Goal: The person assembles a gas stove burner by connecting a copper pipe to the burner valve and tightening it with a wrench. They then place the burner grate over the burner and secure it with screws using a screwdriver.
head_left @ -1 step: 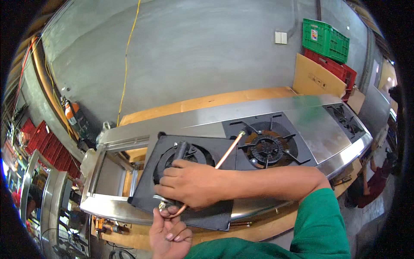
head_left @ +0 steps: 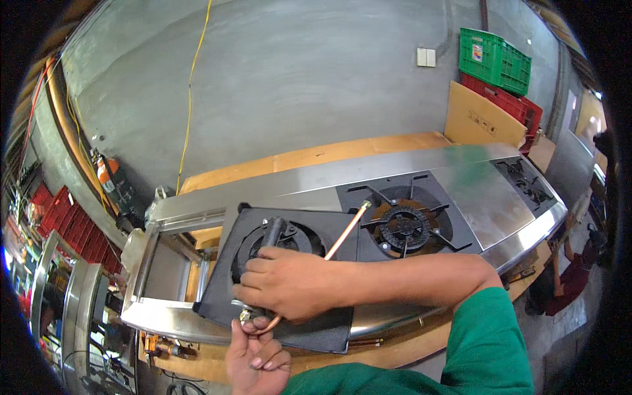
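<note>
Pinching the brass fitting [head_left: 245, 316] between thumb and fingertips, the left hand [head_left: 260, 362] sits near the copper tube's [head_left: 347, 232] bent end. The right hand [head_left: 289, 280] curls over the black burner pipe [head_left: 272, 233], above the black stove plate [head_left: 322, 334]; whether it grips, I cannot tell. A knock to the tube's free end, beyond the forearm [head_left: 408, 280], could lever the fitting crooked.
</note>
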Demonstrator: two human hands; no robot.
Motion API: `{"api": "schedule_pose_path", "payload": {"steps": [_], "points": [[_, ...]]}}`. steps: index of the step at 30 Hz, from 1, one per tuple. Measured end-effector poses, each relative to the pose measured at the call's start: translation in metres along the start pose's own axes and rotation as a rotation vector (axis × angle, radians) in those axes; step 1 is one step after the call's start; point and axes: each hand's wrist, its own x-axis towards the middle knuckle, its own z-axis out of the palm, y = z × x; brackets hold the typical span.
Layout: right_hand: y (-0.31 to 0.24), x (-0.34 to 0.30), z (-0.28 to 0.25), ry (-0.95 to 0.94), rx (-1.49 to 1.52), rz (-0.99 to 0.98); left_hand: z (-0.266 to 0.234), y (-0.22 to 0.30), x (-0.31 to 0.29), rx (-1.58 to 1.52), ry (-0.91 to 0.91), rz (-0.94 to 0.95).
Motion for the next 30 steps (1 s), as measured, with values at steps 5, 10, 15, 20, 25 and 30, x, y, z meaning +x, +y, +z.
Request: {"api": "schedule_pose_path", "payload": {"steps": [5, 10, 15, 20, 25, 30], "points": [[0.009, 0.004, 0.002, 0.012, 0.018, -0.043, -0.013, 0.010, 0.009, 0.147, 0.019, 0.041], [0.012, 0.005, 0.005, 0.002, 0.007, -0.081, -0.003, 0.008, 0.002, 0.160, -0.076, -0.023], [0.006, 0.003, -0.013, -0.116, 0.030, -0.030, 0.000, 0.008, -0.005, 0.177, -0.021, -0.032], [0.007, 0.000, -0.005, -0.093, 0.106, -0.001, 0.007, 0.003, -0.004, 0.195, 0.178, 0.070], [0.009, -0.004, 0.001, 0.021, 0.118, -0.008, 0.002, 0.005, -0.004, 0.235, 0.082, 0.085], [0.012, -0.002, 0.002, 0.005, 0.158, -0.016, -0.001, 0.007, -0.010, 0.233, 0.088, 0.118]]}}
